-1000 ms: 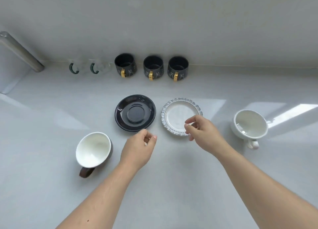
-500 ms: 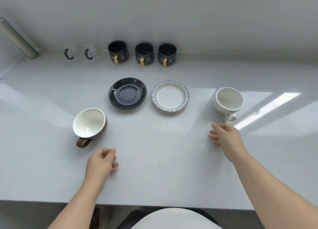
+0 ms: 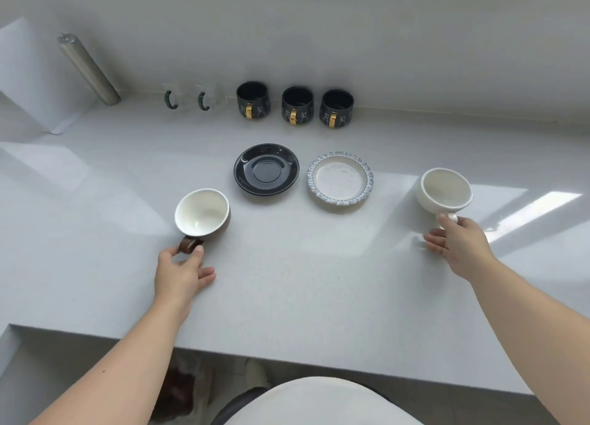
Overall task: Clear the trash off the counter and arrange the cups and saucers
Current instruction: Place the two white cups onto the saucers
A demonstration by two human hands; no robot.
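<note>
A brown cup with a white inside [image 3: 202, 213] stands on the counter at the left. My left hand [image 3: 182, 273] pinches its brown handle between thumb and forefinger. At the right stands a white cup [image 3: 445, 189], and my right hand [image 3: 459, 247] grips its small handle. Between the two cups lie a black saucer [image 3: 266, 168] and a white saucer with a blue patterned rim [image 3: 340, 179], both bare.
Three black mugs with gold handles [image 3: 295, 106] line the back wall. Two clear glass cups with green handles [image 3: 188, 100] stand to their left. A metal cylinder [image 3: 87, 68] leans in the back left corner. The counter's front edge [image 3: 287, 359] runs close below my hands.
Both hands have reached outward from the counter's middle to the cups. The left hand took hold of the brown cup's handle, the right hand the white cup's handle.
</note>
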